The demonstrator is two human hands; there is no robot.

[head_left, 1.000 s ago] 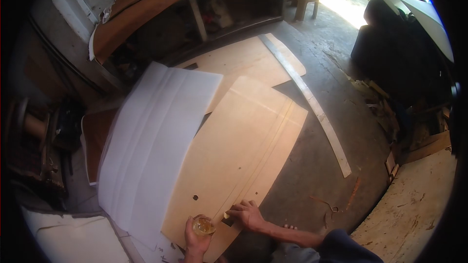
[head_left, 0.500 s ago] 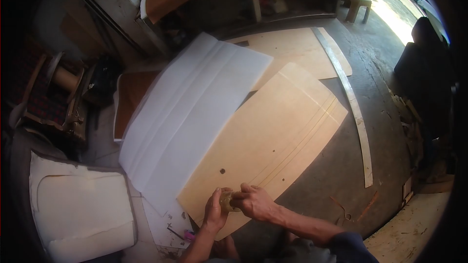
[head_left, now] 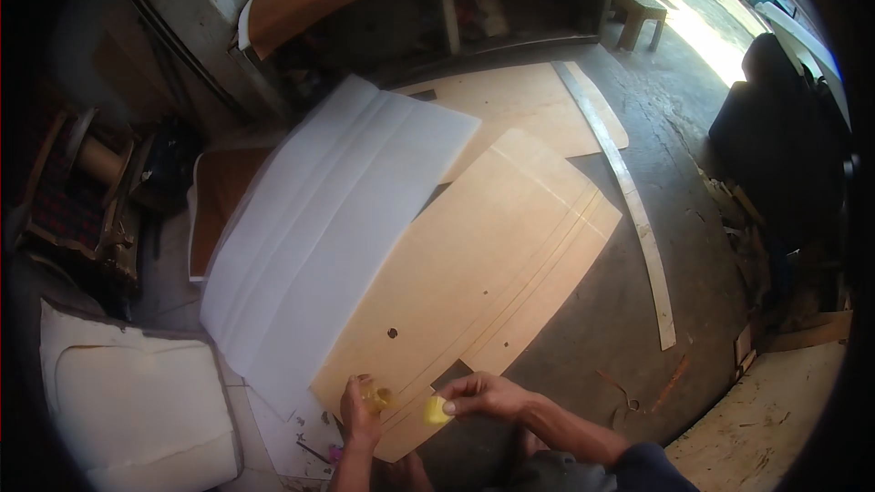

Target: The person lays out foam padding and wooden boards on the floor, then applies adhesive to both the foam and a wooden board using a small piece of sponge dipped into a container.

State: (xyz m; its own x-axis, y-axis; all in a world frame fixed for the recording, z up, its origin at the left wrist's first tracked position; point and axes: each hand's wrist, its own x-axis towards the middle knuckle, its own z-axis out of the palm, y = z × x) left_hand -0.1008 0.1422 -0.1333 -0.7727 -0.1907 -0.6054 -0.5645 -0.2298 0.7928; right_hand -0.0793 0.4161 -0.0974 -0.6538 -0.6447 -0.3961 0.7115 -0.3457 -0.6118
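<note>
My left hand [head_left: 360,412] is wrapped round a small clear container [head_left: 379,395] with something yellowish inside, over the near end of a light wooden panel [head_left: 465,255]. Just to the right, my right hand [head_left: 483,395] pinches a small yellow piece [head_left: 437,410] between thumb and fingers, apart from the container. The panel has thin lines along its right side, a few small dark holes and a dark rectangular cutout near my hands. A white foam sheet [head_left: 319,219] lies along the panel's left edge.
Behind lies a second wooden panel [head_left: 510,105], with a long metal strip [head_left: 638,219] across it and the floor. A cream padded piece [head_left: 146,401] is at lower left. A wooden board [head_left: 766,419] stands at lower right, a stool [head_left: 638,9] at the back.
My right hand has drawn back from the container to the right, and the yellow piece now shows. The container is tilted in my left hand. The view has shifted.
</note>
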